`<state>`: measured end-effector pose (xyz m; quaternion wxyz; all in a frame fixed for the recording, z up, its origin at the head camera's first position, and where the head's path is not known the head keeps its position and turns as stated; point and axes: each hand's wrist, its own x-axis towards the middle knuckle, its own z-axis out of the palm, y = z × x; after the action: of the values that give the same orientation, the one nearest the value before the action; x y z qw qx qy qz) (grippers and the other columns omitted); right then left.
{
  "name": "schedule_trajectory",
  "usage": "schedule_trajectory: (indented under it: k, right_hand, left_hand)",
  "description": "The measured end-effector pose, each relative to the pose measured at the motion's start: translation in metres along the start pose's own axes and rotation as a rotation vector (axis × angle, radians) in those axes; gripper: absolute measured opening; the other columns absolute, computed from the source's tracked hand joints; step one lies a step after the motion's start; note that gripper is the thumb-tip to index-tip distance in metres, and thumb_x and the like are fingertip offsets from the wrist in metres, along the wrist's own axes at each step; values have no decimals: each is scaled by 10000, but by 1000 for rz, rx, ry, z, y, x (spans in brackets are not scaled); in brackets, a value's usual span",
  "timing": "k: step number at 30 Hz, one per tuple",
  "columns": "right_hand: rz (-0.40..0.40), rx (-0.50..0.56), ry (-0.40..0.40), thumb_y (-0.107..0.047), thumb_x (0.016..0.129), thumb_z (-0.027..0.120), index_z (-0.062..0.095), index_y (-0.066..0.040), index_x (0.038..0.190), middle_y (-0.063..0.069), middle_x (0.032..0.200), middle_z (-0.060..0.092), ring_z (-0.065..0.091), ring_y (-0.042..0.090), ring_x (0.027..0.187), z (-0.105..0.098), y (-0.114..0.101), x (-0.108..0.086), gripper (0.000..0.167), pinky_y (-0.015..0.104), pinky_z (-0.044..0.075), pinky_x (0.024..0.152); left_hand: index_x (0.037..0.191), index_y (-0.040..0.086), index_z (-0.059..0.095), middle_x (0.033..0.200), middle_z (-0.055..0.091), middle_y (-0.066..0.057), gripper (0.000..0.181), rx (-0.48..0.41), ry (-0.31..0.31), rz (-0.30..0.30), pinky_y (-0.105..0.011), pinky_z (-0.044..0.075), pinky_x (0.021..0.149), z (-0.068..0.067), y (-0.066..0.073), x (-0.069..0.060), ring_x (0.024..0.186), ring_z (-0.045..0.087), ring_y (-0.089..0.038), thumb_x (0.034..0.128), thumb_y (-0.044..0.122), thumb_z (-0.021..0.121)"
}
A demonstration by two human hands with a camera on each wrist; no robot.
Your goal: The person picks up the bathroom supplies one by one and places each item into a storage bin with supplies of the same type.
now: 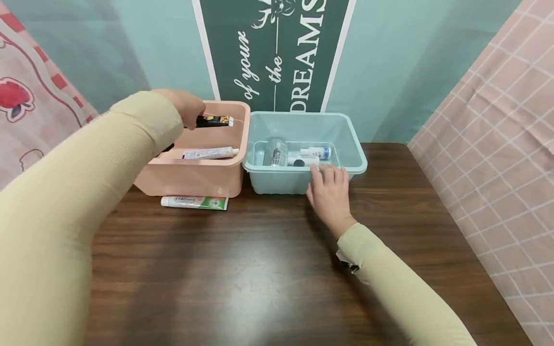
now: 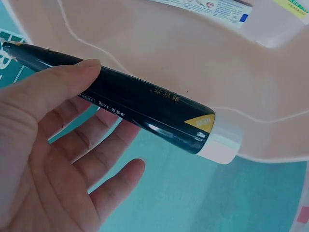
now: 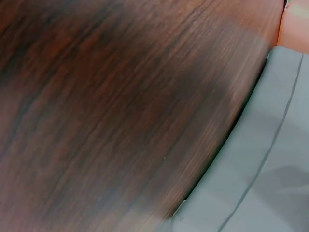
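Note:
Over the pink bin (image 1: 199, 179), my left hand (image 1: 183, 106) pinches a black toothpaste tube (image 2: 145, 104) with a white cap. In the left wrist view the thumb lies across the tube and the fingers are behind it. A white toothpaste tube (image 1: 209, 153) lies inside that bin; a dark thing beside my sleeve is mostly hidden. My right hand (image 1: 331, 197) is at the front rim of the blue bin (image 1: 281, 182), relaxed fingers over the edge. In the blue bin are a clear container (image 1: 277, 153), a blue-and-white bottle (image 1: 316, 153) and a white item with a dark end (image 1: 301, 162).
A white and green toothpaste tube (image 1: 195, 202) lies on the brown wooden table (image 1: 242, 269), against the pink bin's front. The two bins stand side by side before a teal cloth (image 1: 389, 57). Pink checked cloth (image 1: 497, 120) borders the right side.

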<state>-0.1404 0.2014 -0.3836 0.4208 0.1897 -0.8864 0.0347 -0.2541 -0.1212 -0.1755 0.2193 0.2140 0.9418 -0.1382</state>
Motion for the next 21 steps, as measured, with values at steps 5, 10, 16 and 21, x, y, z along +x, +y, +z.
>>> schedule_trajectory:
  k: [5,10,16,21]
  right_hand:
    - [-12,-3,-29,-146,815,617,513,1,1200,206,1113,484,447,390,1045,1,1,1,425,587,308,958]
    - [-6,-17,-29,-143,811,630,512,4,1207,212,1117,490,447,392,1047,0,5,2,439,589,300,968]
    - [-30,-32,-50,-155,810,639,506,8,1209,205,1127,485,451,382,1059,1,3,1,452,583,317,951]
    - [-31,-46,-25,-158,804,647,503,11,1209,207,1130,487,452,388,1061,3,2,1,462,585,315,955]
  left_hand:
    - [1051,-40,561,882,546,-137,210,-26,-3,-10,-361,388,665,5,-1,9,768,449,-266,845,-5,544]
    - [1046,0,568,898,529,-120,191,-16,-2,-18,-361,375,667,3,4,15,782,436,-259,865,30,516]
    - [1003,15,585,833,509,-93,179,-5,-18,-15,-336,369,640,9,0,27,744,426,-244,834,1,530]
    - [1101,12,585,929,546,-117,260,-21,-26,-20,-358,409,686,11,-5,36,805,458,-261,843,24,554]
